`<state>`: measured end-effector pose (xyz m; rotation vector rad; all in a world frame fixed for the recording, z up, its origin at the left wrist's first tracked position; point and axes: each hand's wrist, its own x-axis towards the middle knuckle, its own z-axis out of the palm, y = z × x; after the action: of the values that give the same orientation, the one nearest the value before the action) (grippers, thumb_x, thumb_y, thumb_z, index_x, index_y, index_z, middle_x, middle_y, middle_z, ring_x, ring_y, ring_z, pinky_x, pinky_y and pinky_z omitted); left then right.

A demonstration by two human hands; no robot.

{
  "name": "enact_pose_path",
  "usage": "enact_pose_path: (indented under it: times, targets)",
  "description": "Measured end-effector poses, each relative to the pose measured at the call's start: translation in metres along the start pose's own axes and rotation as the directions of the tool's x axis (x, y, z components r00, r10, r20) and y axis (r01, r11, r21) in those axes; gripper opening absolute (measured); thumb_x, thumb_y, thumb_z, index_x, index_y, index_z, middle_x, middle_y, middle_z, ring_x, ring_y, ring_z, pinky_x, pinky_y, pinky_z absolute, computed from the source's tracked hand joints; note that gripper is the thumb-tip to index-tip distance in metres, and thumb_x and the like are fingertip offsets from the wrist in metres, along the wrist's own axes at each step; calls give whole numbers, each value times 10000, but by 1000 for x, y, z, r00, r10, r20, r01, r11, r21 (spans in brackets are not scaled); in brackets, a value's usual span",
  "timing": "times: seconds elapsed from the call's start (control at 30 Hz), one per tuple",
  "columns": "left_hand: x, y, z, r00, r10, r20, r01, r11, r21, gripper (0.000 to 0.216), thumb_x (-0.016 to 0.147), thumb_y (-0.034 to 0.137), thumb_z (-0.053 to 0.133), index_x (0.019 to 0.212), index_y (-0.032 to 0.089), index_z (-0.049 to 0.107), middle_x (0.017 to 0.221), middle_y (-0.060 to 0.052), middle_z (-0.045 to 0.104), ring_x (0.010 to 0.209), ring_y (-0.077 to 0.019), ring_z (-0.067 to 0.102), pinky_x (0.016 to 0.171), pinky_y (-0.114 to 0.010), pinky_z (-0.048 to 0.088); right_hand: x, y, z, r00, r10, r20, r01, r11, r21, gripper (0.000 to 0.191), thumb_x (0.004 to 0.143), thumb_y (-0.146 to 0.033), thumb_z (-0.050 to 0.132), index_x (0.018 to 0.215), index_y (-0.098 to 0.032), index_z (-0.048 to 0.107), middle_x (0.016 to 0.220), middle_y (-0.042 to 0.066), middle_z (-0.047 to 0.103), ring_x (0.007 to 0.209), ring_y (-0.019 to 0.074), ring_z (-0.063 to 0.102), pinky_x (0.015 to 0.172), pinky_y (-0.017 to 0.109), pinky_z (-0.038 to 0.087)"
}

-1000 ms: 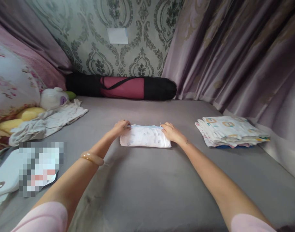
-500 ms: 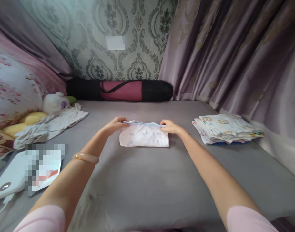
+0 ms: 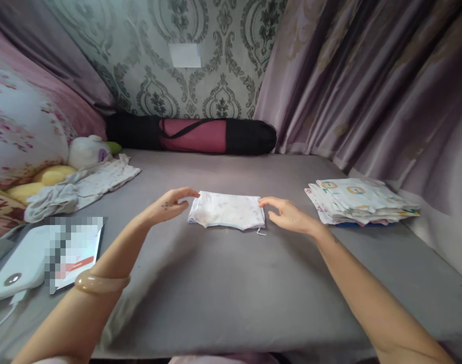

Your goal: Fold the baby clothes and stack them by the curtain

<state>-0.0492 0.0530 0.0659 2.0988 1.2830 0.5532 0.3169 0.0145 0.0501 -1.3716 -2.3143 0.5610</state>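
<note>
A small white garment [image 3: 227,210] with a faint print lies folded into a flat rectangle on the grey bed sheet [image 3: 231,283]. Its pale blue trim runs along the near edge, and a thin white string pokes out at the near right corner. At the cloth's far left corner is my left hand [image 3: 170,205], thumb and fingers apart, with a fingertip at the fabric. My right hand [image 3: 289,215] is likewise open, its index fingertip at the far right corner. Neither hand grips the cloth.
To the right sits a stack of folded printed cloths [image 3: 362,199]. A long black and maroon bag [image 3: 193,135] lies along the wall. On the left are a crumpled light garment [image 3: 90,187], plush toys [image 3: 89,151], a white power bank [image 3: 28,263] with a cable, and a partly blurred flat device [image 3: 79,258].
The blue-trimmed edge was held at the far side; it now lies at the near side, folded over. Both hands have let go and spread outward. The view has shifted slightly.
</note>
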Motion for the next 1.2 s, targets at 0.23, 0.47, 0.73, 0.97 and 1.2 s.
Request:
enact_pose_path:
  times: [0.23,0.47,0.73,0.97,1.2]
  targets:
    - [34,2,78,968,247,-49,-227,941,253,438,906,212,342,1297,146,529,1325,-137,585,1267,-248,508,1060,-401,395,39,-29,59,1000,-27,10,29,964,-264,512,966,-277,275,1436,-138,427,1539,117,344,1447,224,240,1186,470,169]
    - [51,-4,120,991,131,-8,-105,831,547,532,997,358,250,1447,107,382,1523,-143,375,1447,-283,244,1175,-485,200,62,-27,99,1000,19,20,-11,931,-366,583,976,-320,230,1492,-59,304,1562,144,278,1465,230,177,1201,442,98]
    - [55,-7,110,995,35,97,-84,827,556,599,997,459,211,1489,141,331,1554,-113,317,1455,-277,223,1169,-468,189,64,-18,94,990,70,126,-28,950,-312,626,974,-354,197,1510,-35,248,1575,141,237,1463,247,180,1193,452,131]
    - [50,-24,100,998,7,65,-44,808,588,647,994,483,166,1493,96,311,1568,-130,277,1468,-273,174,1181,-458,155,51,-6,93,987,158,17,-141,919,-369,661,980,-410,167,1488,-5,289,1558,175,265,1462,251,185,1191,419,125]
    - [44,-38,93,995,-88,-56,104,817,567,686,980,512,154,1512,93,265,1591,-129,203,1478,-281,116,1185,-460,127,37,5,88,982,186,-44,-189,918,-348,671,978,-411,150,1500,-3,255,1577,165,216,1472,251,132,1194,427,89]
